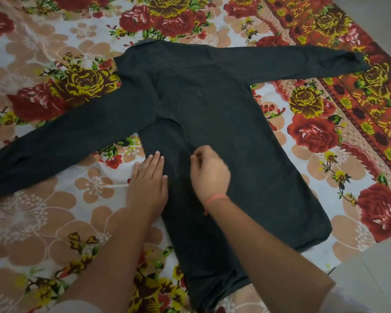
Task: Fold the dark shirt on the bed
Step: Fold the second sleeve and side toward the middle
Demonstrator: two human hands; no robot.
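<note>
My left hand (148, 179) lies flat, fingers straight and together, pressing the near left side of the dark shirt (224, 132). My right hand (210, 172) is curled beside it, thumb and forefinger pinching the cloth at the edge of a folded-in flap. The shirt is a soft, matte, charcoal knit with long sleeves. It is spread flat across the middle of the bed, its collar (149, 45) toward the far edge and its rounded hem toward the near edge. One sleeve (54, 143) slants out toward the bed's left side. The other (291, 62) reaches the patterned border (370, 123) at the right edge. A narrow strip of the body is turned over onto itself, leaving a crease that runs down to my right fingers. The bedsheet (54, 211) is smooth printed cotton, with red and yellow roses and peach blossoms on white. A thin orange thread band (215, 197) circles my right wrist. Pale floor tile (370, 267) shows past the bed's near right corner.
</note>
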